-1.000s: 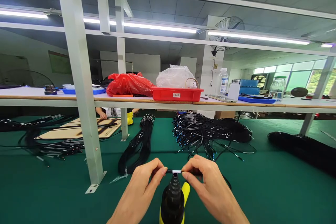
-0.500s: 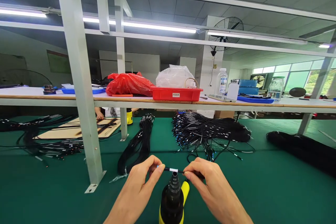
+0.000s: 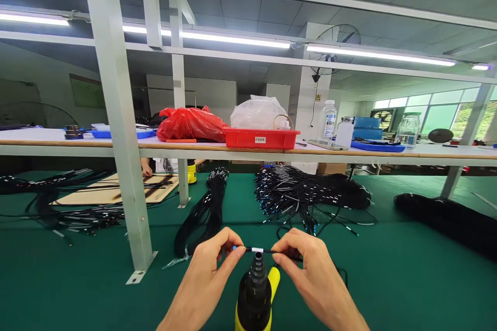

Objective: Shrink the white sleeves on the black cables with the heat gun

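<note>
My left hand point(image 3: 205, 274) and my right hand point(image 3: 306, 269) pinch the two sides of a thin black cable point(image 3: 267, 252) and hold it level. A short white sleeve point(image 3: 257, 250) sits on the cable between my fingertips, and a blue tip shows at my left fingers. Directly below the sleeve stands the black ribbed nozzle of a yellow heat gun point(image 3: 254, 292), pointing up at it. The cable trails off to the right behind my right hand.
A green mat point(image 3: 388, 279) covers the table. On it lie a black cable bundle point(image 3: 204, 212), a heap of blue-tipped cables point(image 3: 306, 194) and more cables at left and right. A white post point(image 3: 124, 176) stands left. A shelf holds a red tray point(image 3: 262, 138). Another person's hand point(image 3: 146, 169) works behind.
My hands have shifted the cable slightly, and the blue tip now shows beside my left fingers. The white sleeve stays over the nozzle.
</note>
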Available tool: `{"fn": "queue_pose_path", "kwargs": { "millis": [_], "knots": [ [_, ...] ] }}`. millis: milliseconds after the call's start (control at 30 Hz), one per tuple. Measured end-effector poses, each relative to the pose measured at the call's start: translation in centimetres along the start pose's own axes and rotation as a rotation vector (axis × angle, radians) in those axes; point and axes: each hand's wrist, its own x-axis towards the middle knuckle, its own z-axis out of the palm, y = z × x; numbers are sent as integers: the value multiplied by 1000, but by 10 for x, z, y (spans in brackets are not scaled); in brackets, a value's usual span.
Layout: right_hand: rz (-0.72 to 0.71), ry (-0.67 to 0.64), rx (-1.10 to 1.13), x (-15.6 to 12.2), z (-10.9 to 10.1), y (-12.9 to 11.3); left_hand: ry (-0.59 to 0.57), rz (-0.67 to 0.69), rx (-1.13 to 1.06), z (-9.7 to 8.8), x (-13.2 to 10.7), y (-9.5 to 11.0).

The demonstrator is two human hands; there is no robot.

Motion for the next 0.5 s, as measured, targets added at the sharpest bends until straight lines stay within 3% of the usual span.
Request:
{"fn": "queue_pose_path", "kwargs": {
  "millis": [200, 500],
  "knots": [
    [19, -29, 21, -3, 0, 1, 26, 9, -40, -1, 0, -1],
    [-8, -77, -39, -5, -6, -3, -30, -11, -147, 2, -2, 0]
  ]
}}
